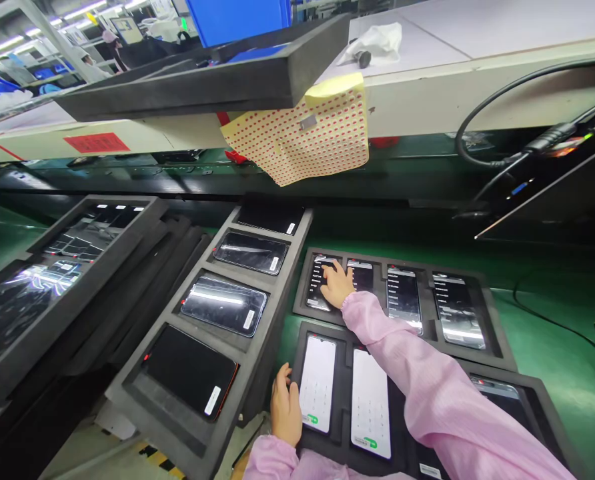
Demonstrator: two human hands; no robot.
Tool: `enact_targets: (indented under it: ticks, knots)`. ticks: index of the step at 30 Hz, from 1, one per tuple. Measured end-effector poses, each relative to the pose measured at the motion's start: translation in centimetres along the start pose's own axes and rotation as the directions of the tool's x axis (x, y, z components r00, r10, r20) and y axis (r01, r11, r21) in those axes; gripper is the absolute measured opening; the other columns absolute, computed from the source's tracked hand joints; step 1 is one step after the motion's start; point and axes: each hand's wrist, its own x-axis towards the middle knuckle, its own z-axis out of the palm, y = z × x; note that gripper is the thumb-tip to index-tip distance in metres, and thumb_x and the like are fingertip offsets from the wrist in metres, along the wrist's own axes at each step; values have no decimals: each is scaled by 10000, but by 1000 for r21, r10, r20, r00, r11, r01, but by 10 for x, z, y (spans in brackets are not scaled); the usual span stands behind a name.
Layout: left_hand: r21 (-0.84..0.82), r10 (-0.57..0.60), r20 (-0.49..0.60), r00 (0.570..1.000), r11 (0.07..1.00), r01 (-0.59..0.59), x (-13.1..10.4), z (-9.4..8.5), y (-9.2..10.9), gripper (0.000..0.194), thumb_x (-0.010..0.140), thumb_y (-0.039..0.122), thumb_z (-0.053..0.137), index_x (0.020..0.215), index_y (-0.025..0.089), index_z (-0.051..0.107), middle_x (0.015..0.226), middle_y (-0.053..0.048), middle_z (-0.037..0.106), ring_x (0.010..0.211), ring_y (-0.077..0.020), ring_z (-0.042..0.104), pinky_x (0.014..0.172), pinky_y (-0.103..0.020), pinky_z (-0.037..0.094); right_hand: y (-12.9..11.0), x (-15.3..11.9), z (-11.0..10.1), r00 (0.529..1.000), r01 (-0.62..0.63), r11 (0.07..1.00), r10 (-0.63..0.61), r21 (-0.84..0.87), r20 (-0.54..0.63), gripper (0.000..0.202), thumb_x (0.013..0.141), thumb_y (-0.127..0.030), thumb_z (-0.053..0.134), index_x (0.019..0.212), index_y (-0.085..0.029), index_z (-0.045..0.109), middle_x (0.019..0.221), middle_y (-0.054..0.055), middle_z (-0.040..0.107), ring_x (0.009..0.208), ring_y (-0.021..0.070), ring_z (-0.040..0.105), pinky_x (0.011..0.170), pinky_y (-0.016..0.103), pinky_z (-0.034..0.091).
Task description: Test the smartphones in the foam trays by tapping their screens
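My right hand (337,285), in a pink sleeve, reaches over the far foam tray (377,320). Its fingers are apart, with a fingertip at the screen of the leftmost phone (318,283), which shows a dark list. Three more phones with similar lists lie in that tray, one partly behind my hand. My left hand (286,408) rests at the left edge of the near foam tray (344,401), fingers slightly bent and apart, holding nothing. Beside it lies a phone with a white keypad screen (318,380); another white-screened phone (371,403) is to its right.
A foam tray of dark-screened phones (250,363) slants at centre-left, with stacked trays (122,247) further left. Above runs a shelf edge (407,100) with a hanging dotted yellow sheet (322,140). A black cable (465,113) loops at the upper right.
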Motion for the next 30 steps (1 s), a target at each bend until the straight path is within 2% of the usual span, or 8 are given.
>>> enact_targets:
  ticks: [4, 8, 10, 13, 15, 17, 24, 30]
  knots:
    - [22, 21, 43, 999, 1000, -22, 3, -1, -2, 414, 812, 306, 355, 1158, 137, 507, 1114, -138, 578, 961, -201, 553, 876, -391, 436, 17, -54, -24, 983, 4, 998, 9, 70, -181, 242, 664, -157, 408, 897, -207, 452, 1307, 79, 475, 1331, 266, 194, 1023, 581, 147]
    - [36, 41, 58, 997, 998, -43, 7, -2, -1, 387, 800, 286, 363, 1123, 147, 524, 1117, -127, 577, 992, -199, 544, 898, -385, 429, 73, -159, -47, 915, -127, 984, 164, 122, -369, 255, 741, -332, 393, 962, -242, 481, 1056, 67, 611, 1222, 278, 394, 978, 572, 234]
    - [38, 57, 54, 997, 998, -59, 10, -2, 0, 367, 791, 272, 369, 1098, 156, 535, 1100, -119, 584, 1007, -200, 541, 911, -387, 424, 109, -221, -50, 839, -290, 943, 332, 163, -431, 311, 732, -424, 386, 946, -234, 506, 968, 75, 624, 1138, 293, 473, 941, 527, 316]
    - [47, 80, 39, 996, 996, -81, 15, -1, 2, 356, 782, 271, 377, 1077, 156, 539, 1057, -114, 596, 1016, -206, 537, 931, -396, 410, 157, -304, -39, 662, -521, 816, 572, 251, -484, 346, 670, -491, 404, 860, -223, 514, 958, 100, 628, 975, 306, 554, 864, 482, 398]
    - [50, 88, 28, 996, 995, -89, 18, 0, 4, 352, 777, 274, 380, 1071, 158, 536, 1040, -109, 598, 1022, -207, 534, 942, -398, 401, 178, -346, -27, 530, -613, 744, 637, 266, -560, 345, 660, -494, 393, 821, -214, 513, 1022, 132, 609, 1002, 335, 532, 882, 512, 378]
    - [54, 89, 19, 996, 994, -90, 21, 0, 7, 351, 774, 272, 377, 1067, 156, 532, 1047, -112, 595, 1026, -210, 532, 951, -400, 392, 186, -374, -13, 465, -628, 733, 623, 262, -629, 344, 671, -482, 375, 809, -201, 519, 1054, 152, 594, 1039, 348, 508, 910, 533, 351]
    - [41, 97, -47, 994, 995, -95, 22, 0, 19, 349, 769, 279, 395, 1074, 164, 519, 1051, -113, 603, 985, -206, 561, 911, -372, 413, 153, -395, 31, 529, -428, 903, 284, 38, -800, 286, 794, -356, 385, 859, -164, 586, 1142, 150, 551, 1159, 304, 435, 963, 527, 314]
    - [43, 106, -59, 993, 994, -104, 18, -1, 25, 349, 785, 295, 391, 1094, 176, 501, 1027, -106, 624, 930, -201, 594, 861, -354, 439, 91, -388, 62, 716, -214, 970, 76, -115, -694, 222, 817, -209, 425, 908, -184, 626, 1217, 121, 514, 1261, 313, 299, 942, 530, 321]
